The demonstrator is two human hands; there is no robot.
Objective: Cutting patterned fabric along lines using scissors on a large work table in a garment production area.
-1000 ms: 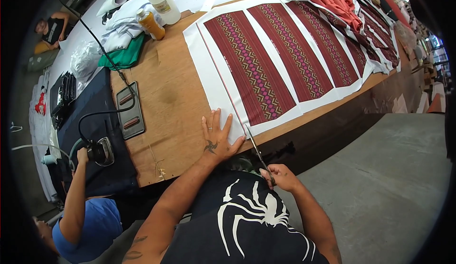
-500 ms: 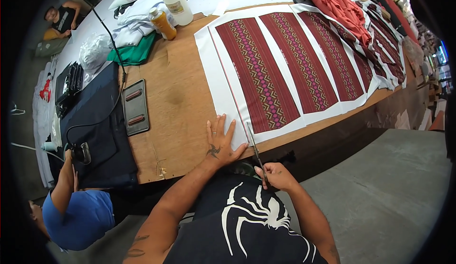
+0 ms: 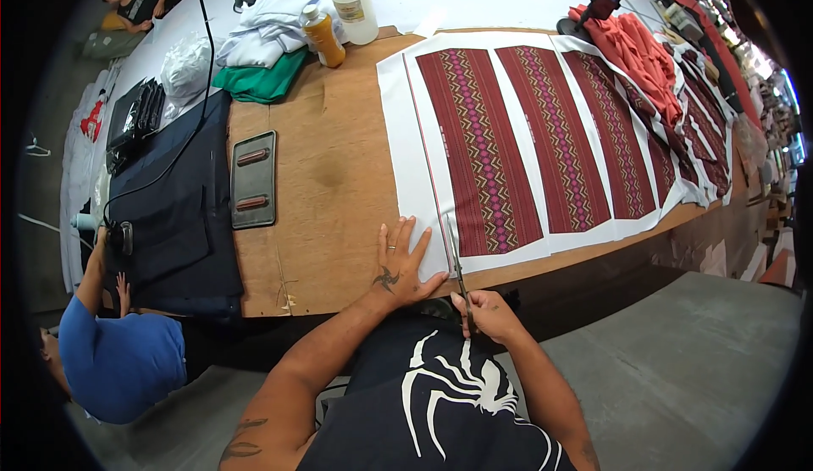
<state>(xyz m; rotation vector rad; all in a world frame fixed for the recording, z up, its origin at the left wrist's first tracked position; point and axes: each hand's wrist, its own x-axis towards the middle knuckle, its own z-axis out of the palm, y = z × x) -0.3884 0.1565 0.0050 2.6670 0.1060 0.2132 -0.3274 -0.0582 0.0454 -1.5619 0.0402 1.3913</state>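
My left hand (image 3: 405, 261) lies flat with fingers spread on the white margin of a printed fabric sheet (image 3: 415, 157). In my right hand (image 3: 487, 315), at the table's near edge, is a pair of scissors (image 3: 458, 261). Its blades point away from me over the sheet's near edge, beside a thin red line and left of the first maroon patterned panel (image 3: 500, 174). Several such panels, with zigzag and diamond bands, run to the right across the sheet. The fabric bunches into folds at its far right end.
At left a co-worker in a blue shirt (image 3: 123, 361) holds an iron (image 3: 123, 238) on dark cloth (image 3: 169, 251). A black tray (image 3: 254, 179), an orange-yellow bottle (image 3: 323, 37), a clear jug (image 3: 352, 5) and green cloth (image 3: 262, 77) lie beyond. Coral cloth (image 3: 639, 56) sits by a phone stand (image 3: 603, 1).
My view has turned slightly, shifting the table in the picture. The co-worker's iron has moved left along the dark cloth. My left hand stays flat, and the scissors remain at the sheet's near edge.
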